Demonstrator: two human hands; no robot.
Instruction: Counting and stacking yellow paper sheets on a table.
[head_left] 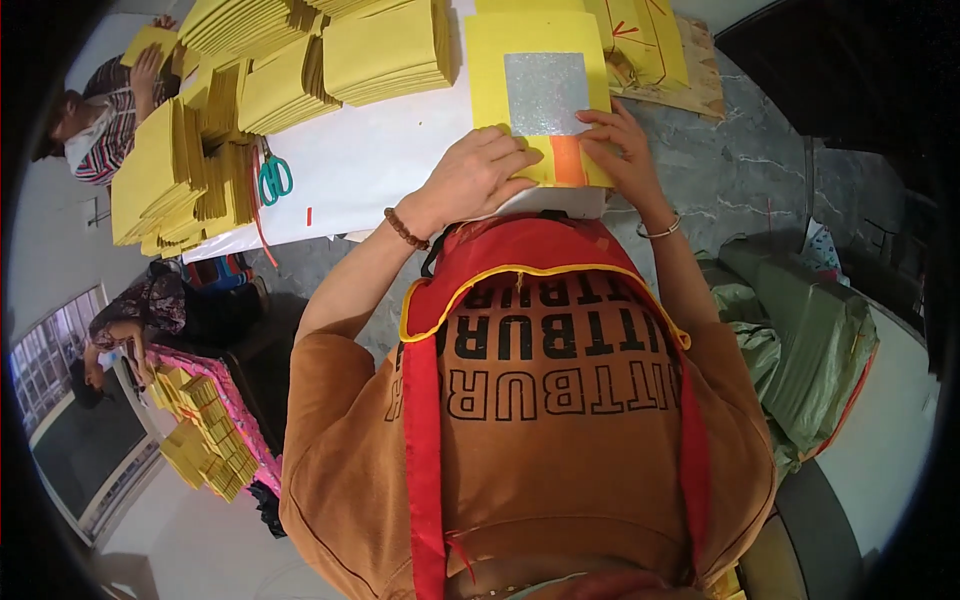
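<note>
A yellow paper sheet (486,72) lies in front of me at the near edge of the white table, with a silver glittery square (548,92) on it. Below the square, an orange strip (567,160) runs toward the sheet's near edge. My left hand (482,172) is bent over the sheet's lower left corner, fingers close together and thumb by the near edge, holding it in place. My right hand (622,150) touches the lower right corner of the silver square; its fingers are slightly apart, and nothing shows in its palm.
Stacks of yellow folded paper (385,50) fill the table's (375,150) far left. Green-handled scissors (273,178) lie beside them. More yellow sheets with red marks (645,45) rest on a board at right. Two people sit at left; green wrapped bundles (800,330) stand at right.
</note>
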